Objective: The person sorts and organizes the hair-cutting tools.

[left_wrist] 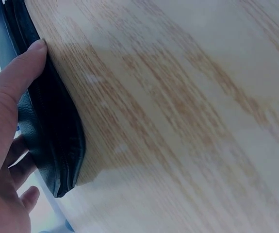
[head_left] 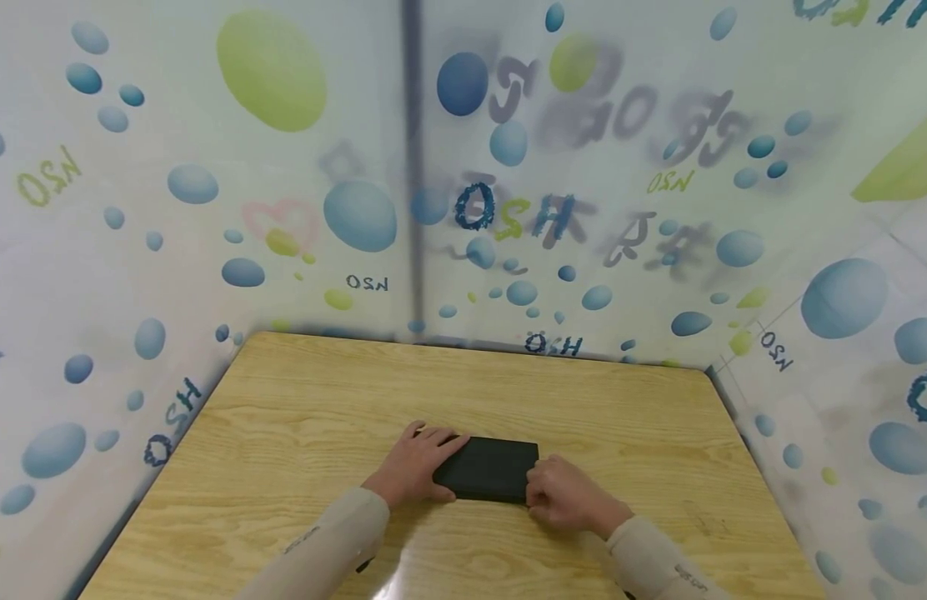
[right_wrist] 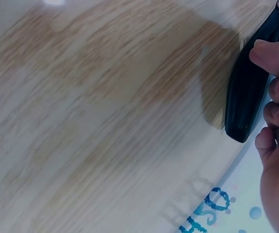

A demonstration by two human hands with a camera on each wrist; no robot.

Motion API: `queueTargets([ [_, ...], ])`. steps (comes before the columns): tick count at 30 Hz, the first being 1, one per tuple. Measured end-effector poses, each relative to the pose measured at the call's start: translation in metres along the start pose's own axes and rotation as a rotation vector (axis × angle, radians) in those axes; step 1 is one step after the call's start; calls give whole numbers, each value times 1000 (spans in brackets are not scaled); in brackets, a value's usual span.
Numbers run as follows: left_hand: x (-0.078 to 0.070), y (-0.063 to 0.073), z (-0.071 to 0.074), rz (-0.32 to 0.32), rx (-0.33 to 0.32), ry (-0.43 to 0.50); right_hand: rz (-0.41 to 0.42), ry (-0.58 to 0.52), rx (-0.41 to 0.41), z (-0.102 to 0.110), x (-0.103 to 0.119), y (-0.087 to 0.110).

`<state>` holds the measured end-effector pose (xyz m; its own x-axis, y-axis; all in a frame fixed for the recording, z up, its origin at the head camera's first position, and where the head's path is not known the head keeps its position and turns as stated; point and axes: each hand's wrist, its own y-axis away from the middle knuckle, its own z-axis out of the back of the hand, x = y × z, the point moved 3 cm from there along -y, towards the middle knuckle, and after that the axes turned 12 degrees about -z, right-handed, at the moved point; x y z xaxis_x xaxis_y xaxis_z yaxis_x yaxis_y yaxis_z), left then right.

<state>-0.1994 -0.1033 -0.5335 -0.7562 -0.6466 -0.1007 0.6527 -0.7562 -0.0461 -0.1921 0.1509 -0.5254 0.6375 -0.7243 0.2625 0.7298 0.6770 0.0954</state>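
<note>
A flat black zip pouch [head_left: 493, 469] lies on the wooden table. The left wrist view shows a zipper running along the edge of the pouch [left_wrist: 57, 131]. My left hand [head_left: 418, 465] holds its left end, the thumb [left_wrist: 27, 68] against the near edge and the fingers spread over the top and far side. At the right end my right hand [head_left: 572, 493] grips with curled fingers. From the right wrist, the thumb [right_wrist: 270, 54] overlaps the side of the pouch [right_wrist: 246, 107]; what lies inside the curled fingers is hidden.
The light wooden table [head_left: 321, 392] has its far edge against a pale curtain [head_left: 621, 250] printed with blue and green drops and lettering. Curtain also rises along the left and right sides of the table.
</note>
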Motion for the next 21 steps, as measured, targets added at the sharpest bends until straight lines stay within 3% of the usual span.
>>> queueTargets([
  [11, 2, -1, -3, 17, 10, -15, 26, 36, -15, -6, 8, -7],
  [21, 2, 0, -4, 23, 11, 2, 10, 56, 35, -6, 24, -19],
])
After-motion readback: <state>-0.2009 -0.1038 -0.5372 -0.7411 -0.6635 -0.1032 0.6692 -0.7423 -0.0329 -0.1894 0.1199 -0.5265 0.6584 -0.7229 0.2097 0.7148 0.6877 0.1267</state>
